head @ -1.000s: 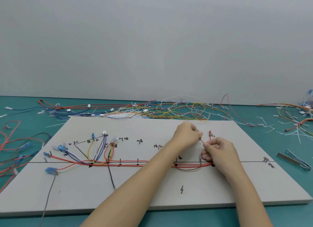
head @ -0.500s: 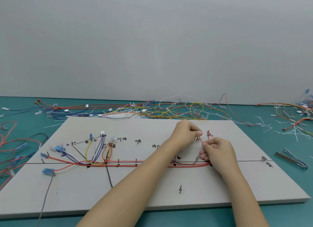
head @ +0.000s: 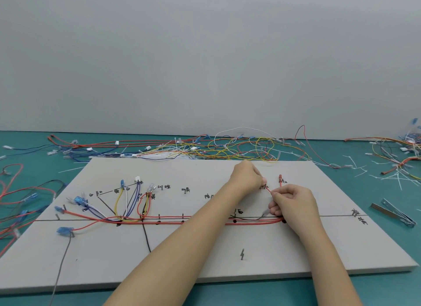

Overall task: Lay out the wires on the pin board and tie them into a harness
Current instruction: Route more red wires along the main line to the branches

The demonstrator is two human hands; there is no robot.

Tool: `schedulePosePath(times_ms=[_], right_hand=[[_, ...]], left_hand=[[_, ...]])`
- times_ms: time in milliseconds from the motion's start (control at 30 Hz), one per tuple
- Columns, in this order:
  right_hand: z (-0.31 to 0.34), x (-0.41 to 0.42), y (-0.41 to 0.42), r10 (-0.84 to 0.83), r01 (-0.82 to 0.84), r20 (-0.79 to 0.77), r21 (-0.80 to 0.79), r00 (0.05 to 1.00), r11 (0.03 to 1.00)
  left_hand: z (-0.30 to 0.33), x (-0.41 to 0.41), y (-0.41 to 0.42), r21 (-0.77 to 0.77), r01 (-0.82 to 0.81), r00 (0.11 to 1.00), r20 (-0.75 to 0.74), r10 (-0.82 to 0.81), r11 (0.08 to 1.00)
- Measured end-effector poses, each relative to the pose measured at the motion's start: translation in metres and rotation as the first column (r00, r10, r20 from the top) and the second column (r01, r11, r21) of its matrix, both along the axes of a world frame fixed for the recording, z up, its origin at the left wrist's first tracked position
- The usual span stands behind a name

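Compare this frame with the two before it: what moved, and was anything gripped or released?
Hardly anything. Both hands stay at the board's right end, the left hand and right hand still pinching the same red wire between them; nothing was released. The small shift in the picture looks like head movement. The laid wires on the left are unchanged.

Both forearms reach forward, left hand (head: 247,179) and right hand (head: 292,203) curled, fingertips pinched.

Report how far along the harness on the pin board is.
Done: several wires already run along the pin board, fanning out to blue terminals at its left. In hand: the left hand and right hand pinch a red wire between them. Left: no ties show on the routed bundle; loose wires wait behind.
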State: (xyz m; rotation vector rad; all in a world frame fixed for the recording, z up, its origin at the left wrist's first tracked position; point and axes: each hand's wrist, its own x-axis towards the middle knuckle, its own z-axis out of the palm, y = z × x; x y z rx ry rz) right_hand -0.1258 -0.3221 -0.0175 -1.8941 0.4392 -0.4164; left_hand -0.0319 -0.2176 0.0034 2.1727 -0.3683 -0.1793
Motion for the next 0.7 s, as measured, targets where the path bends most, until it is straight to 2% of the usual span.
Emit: schedulePosePath(times_ms=[200,500,700], right_hand=[[0.001,-0.001,0.0,0.006,-0.006,0.007,0.014,1.0,1.0],[0.002,-0.003,0.0,0.013,-0.014,0.023,0.027,1.0,1.0],[0.008,-0.006,0.004,-0.006,0.0,0.098,0.063,0.995,0.998]], left_hand=[[0.003,-0.006,0.006,0.037,-0.008,0.999,0.038,0.006,0.999],[0.008,-0.031,0.021,0.25,0.007,0.976,0.21,-0.061,0.968],[0.015,-0.059,0.028,0.276,0.046,0.966,0.231,-0.112,0.96]])
